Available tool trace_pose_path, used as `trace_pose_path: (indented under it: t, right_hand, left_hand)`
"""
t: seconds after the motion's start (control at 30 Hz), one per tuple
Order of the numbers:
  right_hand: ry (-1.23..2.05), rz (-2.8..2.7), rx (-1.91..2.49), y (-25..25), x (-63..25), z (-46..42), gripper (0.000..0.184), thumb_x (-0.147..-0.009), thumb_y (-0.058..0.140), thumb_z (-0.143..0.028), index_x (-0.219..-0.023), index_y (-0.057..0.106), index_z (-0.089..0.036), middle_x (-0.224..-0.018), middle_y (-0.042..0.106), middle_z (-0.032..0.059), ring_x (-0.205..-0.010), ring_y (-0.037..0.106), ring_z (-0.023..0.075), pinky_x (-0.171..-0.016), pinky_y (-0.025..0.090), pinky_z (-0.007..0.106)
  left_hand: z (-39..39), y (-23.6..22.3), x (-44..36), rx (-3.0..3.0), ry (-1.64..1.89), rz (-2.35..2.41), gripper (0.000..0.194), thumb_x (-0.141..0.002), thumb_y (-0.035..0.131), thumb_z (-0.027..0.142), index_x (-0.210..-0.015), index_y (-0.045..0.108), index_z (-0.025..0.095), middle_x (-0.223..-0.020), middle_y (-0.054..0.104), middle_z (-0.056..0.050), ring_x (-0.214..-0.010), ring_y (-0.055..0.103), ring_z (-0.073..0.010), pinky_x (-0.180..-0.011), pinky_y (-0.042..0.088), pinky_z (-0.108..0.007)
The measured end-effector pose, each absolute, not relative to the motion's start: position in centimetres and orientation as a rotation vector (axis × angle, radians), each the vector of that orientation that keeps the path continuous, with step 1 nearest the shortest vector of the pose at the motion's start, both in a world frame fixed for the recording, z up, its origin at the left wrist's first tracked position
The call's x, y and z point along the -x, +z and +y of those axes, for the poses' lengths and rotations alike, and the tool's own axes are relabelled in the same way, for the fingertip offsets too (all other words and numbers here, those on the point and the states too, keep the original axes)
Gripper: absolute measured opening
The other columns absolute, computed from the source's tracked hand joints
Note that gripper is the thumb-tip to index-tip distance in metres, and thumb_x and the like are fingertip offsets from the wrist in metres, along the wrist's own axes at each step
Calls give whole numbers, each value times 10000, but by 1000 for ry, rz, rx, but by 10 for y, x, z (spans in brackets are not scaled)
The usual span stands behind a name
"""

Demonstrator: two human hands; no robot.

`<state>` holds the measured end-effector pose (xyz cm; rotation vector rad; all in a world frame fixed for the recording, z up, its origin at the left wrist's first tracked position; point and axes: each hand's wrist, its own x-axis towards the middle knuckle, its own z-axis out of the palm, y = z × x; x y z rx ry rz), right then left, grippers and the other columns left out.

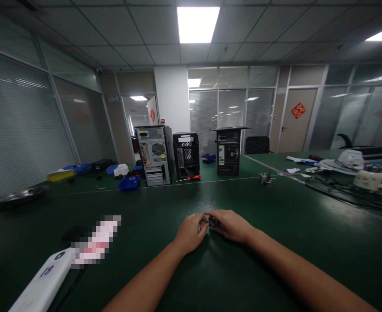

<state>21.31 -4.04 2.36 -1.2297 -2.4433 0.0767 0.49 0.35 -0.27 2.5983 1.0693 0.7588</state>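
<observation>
Your left hand (pixel 191 232) and right hand (pixel 231 225) meet at the middle of the green table (pixel 275 242), fingers curled around a small dark metallic part (pixel 213 222) pinched between them just above the mat. Its exact kind is too small to tell. At 12 o'clock stand three computer cases (pixel 155 155); at 8 o'clock lies a white device (pixel 46 281).

Three computer towers (pixel 187 154), one red screwdriver (pixel 192 177), one yellow tray (pixel 60 175), two hands (pixel 210 229).
</observation>
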Motion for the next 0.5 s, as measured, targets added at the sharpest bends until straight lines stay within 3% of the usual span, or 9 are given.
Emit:
trace_pose_path:
  t: [0.5]
  right_hand:
    - [14, -2526, 1137, 23, -209, -40, 658, -865, 550, -176, -1494, 368, -243, -1353, 599, 109, -1198, 581, 249, -1020, 443, 389]
  left_hand:
    - [5, -5, -7, -2647, 751, 1027, 244, -973, 425, 292, -898, 637, 198, -875, 652, -57, -842, 592, -199, -769, 413, -293]
